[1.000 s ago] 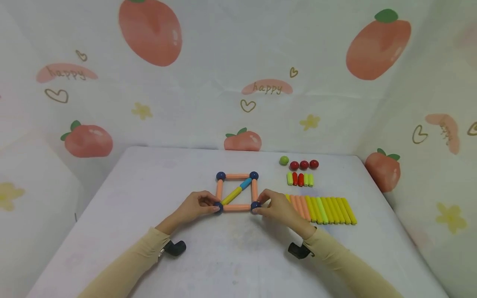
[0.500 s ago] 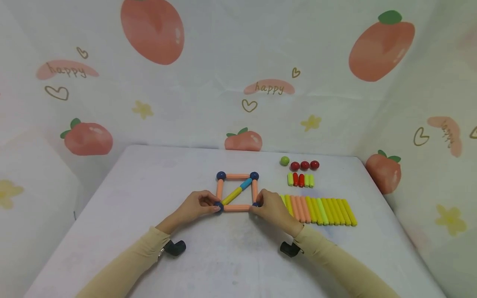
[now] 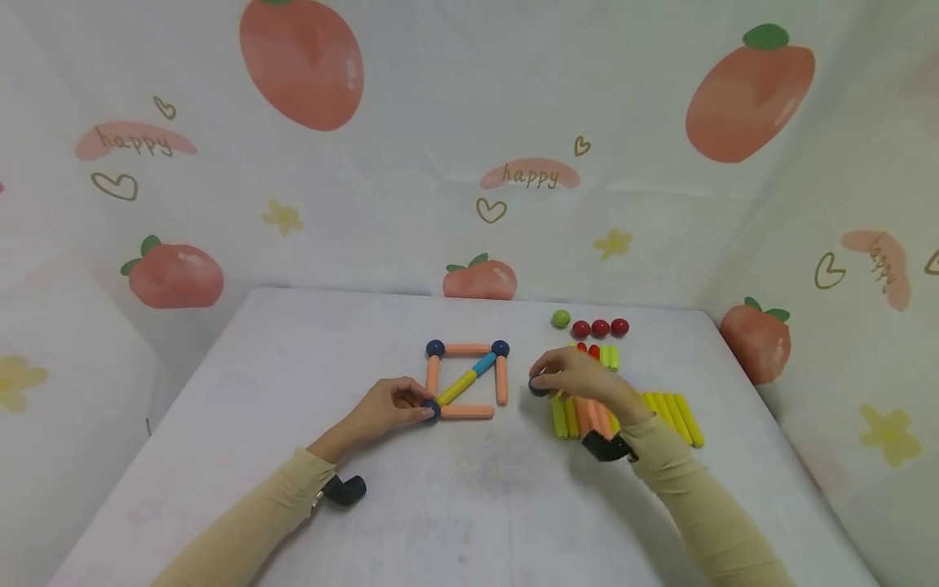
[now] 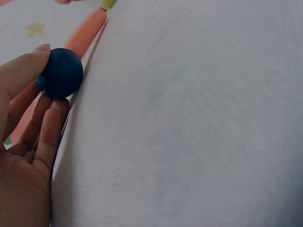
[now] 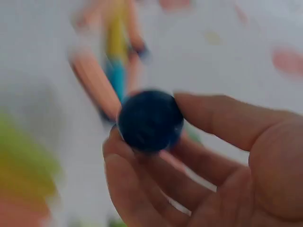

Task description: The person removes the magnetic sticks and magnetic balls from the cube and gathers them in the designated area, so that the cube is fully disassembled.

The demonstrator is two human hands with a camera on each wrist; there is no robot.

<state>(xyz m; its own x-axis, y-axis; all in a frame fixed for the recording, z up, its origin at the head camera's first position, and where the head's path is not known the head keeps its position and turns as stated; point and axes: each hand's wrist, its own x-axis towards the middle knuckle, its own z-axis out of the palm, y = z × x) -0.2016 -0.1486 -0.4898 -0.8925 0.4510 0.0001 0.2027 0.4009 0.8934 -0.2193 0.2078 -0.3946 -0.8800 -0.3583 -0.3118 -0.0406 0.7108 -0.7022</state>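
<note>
My left hand (image 3: 392,403) pinches the dark blue ball (image 4: 61,74) at the near left corner of a square frame of sticks. Between thumb and fingers my right hand (image 3: 575,375) holds another dark blue ball (image 5: 150,121), apart from the frame and to its right. Pink sticks form the sides; the near one (image 3: 469,412) and the right one (image 3: 502,381) have bare ends at the near right corner. Blue balls (image 3: 435,349) sit at both far corners. A diagonal of a yellow stick (image 3: 456,386) and a short blue stick (image 3: 484,364) crosses the frame.
Right of the frame lies a row of yellow, pink and green sticks (image 3: 671,417), partly hidden by my right arm. Behind it are short green and red sticks (image 3: 613,359), several red balls (image 3: 600,328) and a green ball (image 3: 561,319). A patterned cloth (image 3: 411,220) hangs behind the table.
My right hand has pulled the blue ball off the near right corner and carried it right and slightly away. The left hand stays on its ball.
</note>
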